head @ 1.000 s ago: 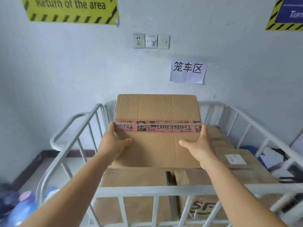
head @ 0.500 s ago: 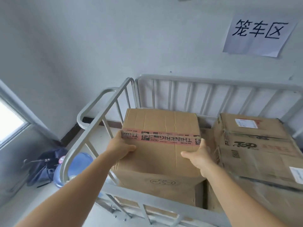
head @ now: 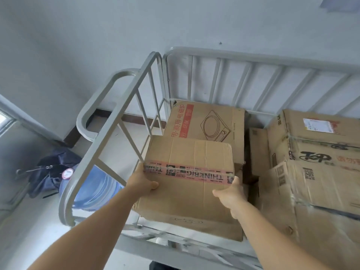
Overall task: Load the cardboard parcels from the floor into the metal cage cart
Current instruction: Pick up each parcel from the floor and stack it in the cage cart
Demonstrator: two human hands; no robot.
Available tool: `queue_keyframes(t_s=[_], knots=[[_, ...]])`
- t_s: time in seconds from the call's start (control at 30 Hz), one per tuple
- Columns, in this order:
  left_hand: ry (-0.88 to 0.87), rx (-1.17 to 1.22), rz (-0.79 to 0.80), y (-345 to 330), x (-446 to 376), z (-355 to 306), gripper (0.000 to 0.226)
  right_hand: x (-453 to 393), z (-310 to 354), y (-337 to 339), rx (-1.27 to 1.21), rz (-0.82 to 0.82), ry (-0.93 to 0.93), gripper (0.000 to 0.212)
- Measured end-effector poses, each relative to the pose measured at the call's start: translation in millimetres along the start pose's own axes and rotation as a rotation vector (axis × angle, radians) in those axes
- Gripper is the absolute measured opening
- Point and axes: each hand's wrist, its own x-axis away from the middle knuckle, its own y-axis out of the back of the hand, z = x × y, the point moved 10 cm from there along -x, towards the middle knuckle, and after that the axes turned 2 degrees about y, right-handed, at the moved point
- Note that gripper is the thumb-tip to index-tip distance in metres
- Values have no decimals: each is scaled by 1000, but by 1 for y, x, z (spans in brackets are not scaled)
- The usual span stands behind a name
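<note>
Cardboard parcel (head: 187, 172), gripped at its sides by left hand (head: 141, 182) and right hand (head: 230, 193), hangs inside the cage cart (head: 120, 112)'s left corner; lower it level, fingers clear of the bars.

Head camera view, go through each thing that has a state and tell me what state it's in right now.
Taped box: sealed with pink tape, held inside the cart.
Left hand: grips the box's left side.
Right hand: grips the box's right side.
Cage cart: open-topped, partly loaded.
Cooker box: closed, lying flat.
Labelled boxes: taped, stacked at right.
</note>
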Motion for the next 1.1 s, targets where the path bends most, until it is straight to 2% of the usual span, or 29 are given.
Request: queue_keyframes(t_s=[0.2,0.37,0.6,0.73,0.93,1.1], knots=[[46,11,83,-10,-52,39,63,-25,-9,-52,-18,-20,-86,61],[18,-12,84,-19,-81,57,82,-41,-21,-81,-43,-59,-135,63],[19,-36,62,-22,-101,63,75,-56,-22,-92,-11,-124,-144,57],[27,-107,78,-26,-96,59,85,-52,-21,-93,15,-101,-160,66],[-235,-387,29,-31,-68,14,94,-26,3,-87,148,-78,-109,95],[-433,-556,107,-48,-30,-39,89,8,38,-56,420,-142,84,98]])
